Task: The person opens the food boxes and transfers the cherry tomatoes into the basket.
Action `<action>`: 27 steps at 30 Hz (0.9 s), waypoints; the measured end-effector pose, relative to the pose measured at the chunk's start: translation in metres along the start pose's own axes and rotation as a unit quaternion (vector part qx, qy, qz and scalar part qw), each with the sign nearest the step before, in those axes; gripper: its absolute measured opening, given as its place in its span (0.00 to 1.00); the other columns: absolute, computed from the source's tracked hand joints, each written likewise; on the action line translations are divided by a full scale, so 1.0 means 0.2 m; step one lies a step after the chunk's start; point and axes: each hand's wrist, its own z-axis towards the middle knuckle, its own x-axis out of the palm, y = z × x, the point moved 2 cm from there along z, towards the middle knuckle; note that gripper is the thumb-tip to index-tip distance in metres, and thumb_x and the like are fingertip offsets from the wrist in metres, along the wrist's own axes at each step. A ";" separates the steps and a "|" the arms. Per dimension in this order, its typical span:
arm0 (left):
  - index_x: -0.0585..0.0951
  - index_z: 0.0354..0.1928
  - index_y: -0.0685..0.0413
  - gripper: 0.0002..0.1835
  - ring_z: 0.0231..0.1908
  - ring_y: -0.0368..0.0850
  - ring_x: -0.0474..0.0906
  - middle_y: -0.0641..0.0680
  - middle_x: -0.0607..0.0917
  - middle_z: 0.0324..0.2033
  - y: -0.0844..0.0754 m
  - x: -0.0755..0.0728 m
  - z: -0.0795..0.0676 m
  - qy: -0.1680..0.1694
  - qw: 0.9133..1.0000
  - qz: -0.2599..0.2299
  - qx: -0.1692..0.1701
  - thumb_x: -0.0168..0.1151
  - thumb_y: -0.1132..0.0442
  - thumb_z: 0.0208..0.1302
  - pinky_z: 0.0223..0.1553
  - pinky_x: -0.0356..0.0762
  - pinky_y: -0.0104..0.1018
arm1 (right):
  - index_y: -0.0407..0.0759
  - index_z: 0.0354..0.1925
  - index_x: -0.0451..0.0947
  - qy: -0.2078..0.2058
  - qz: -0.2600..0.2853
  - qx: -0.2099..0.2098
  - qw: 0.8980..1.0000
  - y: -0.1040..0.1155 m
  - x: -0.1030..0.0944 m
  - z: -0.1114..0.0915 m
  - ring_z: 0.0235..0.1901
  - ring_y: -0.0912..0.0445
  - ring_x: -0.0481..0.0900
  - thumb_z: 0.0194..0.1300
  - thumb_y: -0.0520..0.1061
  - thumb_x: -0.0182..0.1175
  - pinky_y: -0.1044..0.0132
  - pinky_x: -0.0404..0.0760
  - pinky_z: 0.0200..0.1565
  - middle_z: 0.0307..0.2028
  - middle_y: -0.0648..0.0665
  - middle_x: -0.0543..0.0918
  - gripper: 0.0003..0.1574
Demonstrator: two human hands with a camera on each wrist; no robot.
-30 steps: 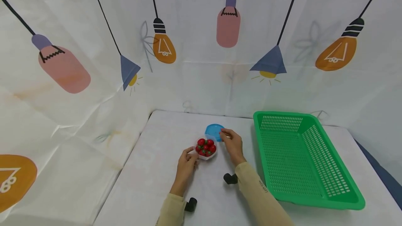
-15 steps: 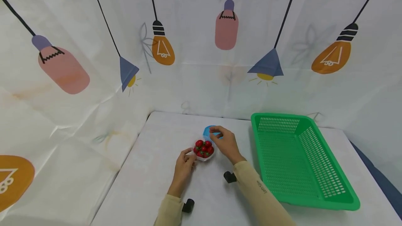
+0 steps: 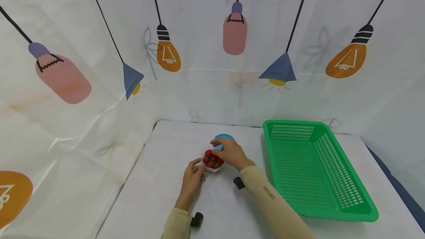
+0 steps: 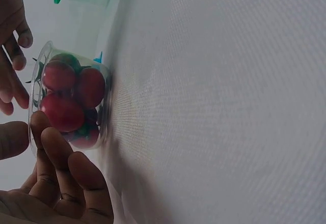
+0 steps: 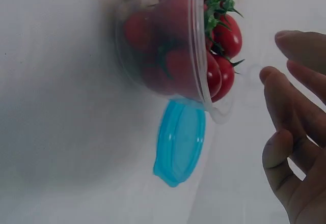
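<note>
A clear plastic container [image 5: 196, 40] full of red cherry tomatoes [image 3: 212, 160] with green stems stands upright on the white-covered table. My left hand [image 3: 191, 180] is at its left side; in the left wrist view, thumb and fingertips hold its rim. Over the tomatoes hovers my right hand [image 3: 233, 154], fingers loosely bent and apart from each other. The right wrist view shows a gap between those fingers and the fruit, with nothing held. Just behind the container lies a blue lid [image 5: 180, 143], partly covered by my right hand in the head view.
A large green plastic basket [image 3: 305, 172] with perforated walls stands on the table [image 3: 149, 194] to the right of my right arm. Behind and to the left hangs a white cloth [image 3: 199, 91] printed with lamps. Each wrist carries a small black camera [image 3: 197, 220].
My right hand has moved left from beside the blue lid to above the tomatoes. My left hand stays at the container. The head view has shifted slightly.
</note>
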 end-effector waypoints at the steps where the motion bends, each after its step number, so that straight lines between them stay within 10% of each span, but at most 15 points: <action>1: 0.71 0.66 0.64 0.23 0.34 0.49 0.78 0.61 0.86 0.39 0.00 0.00 0.00 0.000 1.000 0.002 0.001 0.57 0.60 0.74 0.34 0.77 0.33 | 0.49 0.58 0.82 0.009 -0.008 0.004 1.000 0.00 0.01 0.00 0.42 0.54 0.82 0.68 0.47 0.68 0.57 0.84 0.45 0.52 0.46 0.86 0.21; 27: 0.71 0.67 0.62 0.24 0.35 0.48 0.79 0.59 0.87 0.39 0.02 0.01 0.01 0.003 1.000 -0.010 0.001 0.59 0.60 0.73 0.35 0.77 0.34 | 0.47 0.53 0.84 0.030 -0.133 0.007 0.991 0.03 0.14 0.03 0.47 0.52 0.84 0.66 0.43 0.69 0.54 0.83 0.50 0.47 0.47 0.87 0.17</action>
